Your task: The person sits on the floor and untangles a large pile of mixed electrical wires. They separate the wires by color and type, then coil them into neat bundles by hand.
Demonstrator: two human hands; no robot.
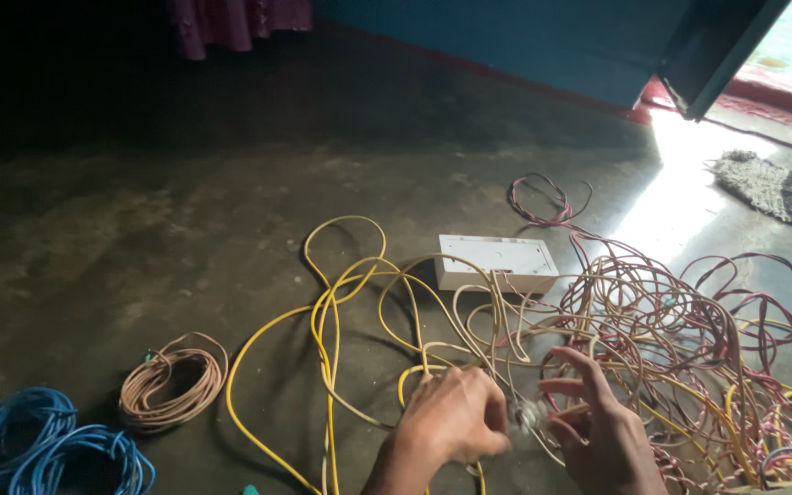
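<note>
My left hand [456, 417] is low in the view, its fingers closed around a small clear roll-like object [526, 417] amid the wires. My right hand [602, 431] is beside it with fingers spread, its fingertips touching the same object. Both hands sit over a tangle of yellow wire [341, 293] that loops out to the left. A dense mass of red, white and cream wires [671, 321] lies to the right. A white rectangular plastic box [497, 261] rests on the floor just beyond the hands.
A tan wire coil [173, 383] and blue wire coils [43, 449] lie on the dark concrete floor [139, 229] at the lower left. A grey mat [776, 188] lies at the far right by a bright doorway. A blue wall [524, 41] runs along the back.
</note>
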